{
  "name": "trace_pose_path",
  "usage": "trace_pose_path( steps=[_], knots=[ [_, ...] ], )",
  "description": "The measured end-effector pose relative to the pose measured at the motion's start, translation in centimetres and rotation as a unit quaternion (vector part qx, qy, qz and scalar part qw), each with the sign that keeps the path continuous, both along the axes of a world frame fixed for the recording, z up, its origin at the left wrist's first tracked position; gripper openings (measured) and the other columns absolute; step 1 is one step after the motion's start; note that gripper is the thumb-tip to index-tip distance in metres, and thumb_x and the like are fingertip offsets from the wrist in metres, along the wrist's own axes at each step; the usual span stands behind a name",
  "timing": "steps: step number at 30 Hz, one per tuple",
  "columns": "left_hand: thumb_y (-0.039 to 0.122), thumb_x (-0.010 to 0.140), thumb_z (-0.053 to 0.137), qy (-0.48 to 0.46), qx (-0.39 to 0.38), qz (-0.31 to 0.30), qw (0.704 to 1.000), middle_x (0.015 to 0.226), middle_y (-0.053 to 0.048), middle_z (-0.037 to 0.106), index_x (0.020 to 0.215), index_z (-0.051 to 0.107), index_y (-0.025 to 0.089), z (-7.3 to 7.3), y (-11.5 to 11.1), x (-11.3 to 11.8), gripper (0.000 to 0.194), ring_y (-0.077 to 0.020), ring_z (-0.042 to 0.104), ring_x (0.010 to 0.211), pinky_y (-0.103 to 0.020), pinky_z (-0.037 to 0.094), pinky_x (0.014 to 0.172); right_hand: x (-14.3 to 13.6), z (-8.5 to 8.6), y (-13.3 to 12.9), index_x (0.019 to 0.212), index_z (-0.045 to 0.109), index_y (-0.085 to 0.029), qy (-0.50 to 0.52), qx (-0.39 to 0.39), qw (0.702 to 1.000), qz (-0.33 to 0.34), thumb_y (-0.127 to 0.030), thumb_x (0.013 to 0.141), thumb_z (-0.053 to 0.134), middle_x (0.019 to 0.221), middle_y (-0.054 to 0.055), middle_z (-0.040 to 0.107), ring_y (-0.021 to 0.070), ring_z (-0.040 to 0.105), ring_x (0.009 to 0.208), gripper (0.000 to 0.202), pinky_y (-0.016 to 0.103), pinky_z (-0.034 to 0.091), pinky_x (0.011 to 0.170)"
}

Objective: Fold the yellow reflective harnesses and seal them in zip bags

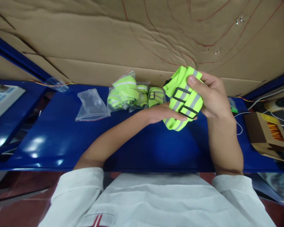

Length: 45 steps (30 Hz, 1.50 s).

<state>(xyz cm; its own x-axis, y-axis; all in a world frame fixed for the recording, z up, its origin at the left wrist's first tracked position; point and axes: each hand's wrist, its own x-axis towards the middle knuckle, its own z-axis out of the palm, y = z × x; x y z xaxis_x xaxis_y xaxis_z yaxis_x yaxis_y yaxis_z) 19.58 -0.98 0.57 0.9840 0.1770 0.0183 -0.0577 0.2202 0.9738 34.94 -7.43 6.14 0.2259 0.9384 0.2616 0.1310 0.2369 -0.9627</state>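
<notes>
Because the folded strap (194, 102) could, I judge, spring apart, I log a two-handed hold above the table (68, 138): left hand (159, 113), half-closed round its lower part; right hand (214, 94), pinching its upper part. Clear bag (92, 105): table's far side, perhaps for reach.

From my end, I lose some fingers of the left hand (164, 113) and right hand (215, 96) behind the strap (189, 100), while the blurred white board (4, 101) runs out of view at left, the shirt (156, 201) at the near side.
</notes>
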Motion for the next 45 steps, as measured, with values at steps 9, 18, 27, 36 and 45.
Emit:
trace_pose_path(
  steps=[9,18,27,36,45],
  knots=[
    [0.042,0.084,0.084,0.021,0.045,-0.041,0.998,0.090,-0.009,0.077,0.099,0.076,0.013,0.9,2.1,-1.4,0.034,-0.0180,0.073,0.078,-0.029,0.060,0.072,0.3,1.3,-1.7,0.109,0.079,-0.032,-0.153,0.097,0.979,-0.094,-0.051,0.086,0.081,0.101,-0.001,0.076,0.0232,0.074,0.097,0.030,0.035,0.060,0.074],
    [0.053,0.092,0.075,0.046,0.183,-0.129,0.974,0.093,-0.011,0.080,0.096,0.079,0.014,2.3,4.0,-2.8,0.040,-0.0173,0.074,0.080,-0.024,0.059,0.070,-0.2,0.9,-1.3,0.097,0.081,-0.026,-0.035,0.012,0.999,0.011,-0.053,0.086,0.081,0.084,0.000,0.076,0.0163,0.070,0.068,0.029,0.028,0.056,0.057],
    [0.055,0.098,0.066,0.013,0.189,-0.171,0.967,0.086,-0.009,0.077,0.125,0.075,0.017,4.8,3.3,-4.4,0.048,-0.0181,0.074,0.078,-0.022,0.057,0.066,-1.1,-0.7,0.4,0.101,0.079,-0.026,-0.010,-0.058,0.998,0.030,-0.057,0.089,0.077,0.091,0.000,0.077,0.0153,0.072,0.079,0.034,0.025,0.058,0.068],
    [0.056,0.094,0.072,0.025,0.181,-0.137,0.973,0.088,-0.010,0.078,0.114,0.077,0.014,3.8,4.4,-3.8,0.047,-0.0180,0.075,0.078,-0.022,0.058,0.066,-0.7,0.2,-0.9,0.134,0.068,-0.021,-0.320,0.009,0.940,0.115,-0.065,0.106,0.042,0.126,0.009,0.073,0.0252,0.069,0.115,0.058,0.042,0.053,0.104],
    [0.042,0.095,0.069,0.064,0.291,-0.098,0.950,0.095,-0.008,0.080,0.095,0.081,0.016,3.6,4.5,-4.1,0.029,-0.0161,0.074,0.084,-0.021,0.055,0.070,-1.7,-1.2,-0.1,0.135,0.064,-0.020,-0.381,0.042,0.922,0.054,-0.061,0.085,0.078,0.127,0.012,0.072,0.0320,0.069,0.114,0.066,0.049,0.055,0.102]
  ],
)
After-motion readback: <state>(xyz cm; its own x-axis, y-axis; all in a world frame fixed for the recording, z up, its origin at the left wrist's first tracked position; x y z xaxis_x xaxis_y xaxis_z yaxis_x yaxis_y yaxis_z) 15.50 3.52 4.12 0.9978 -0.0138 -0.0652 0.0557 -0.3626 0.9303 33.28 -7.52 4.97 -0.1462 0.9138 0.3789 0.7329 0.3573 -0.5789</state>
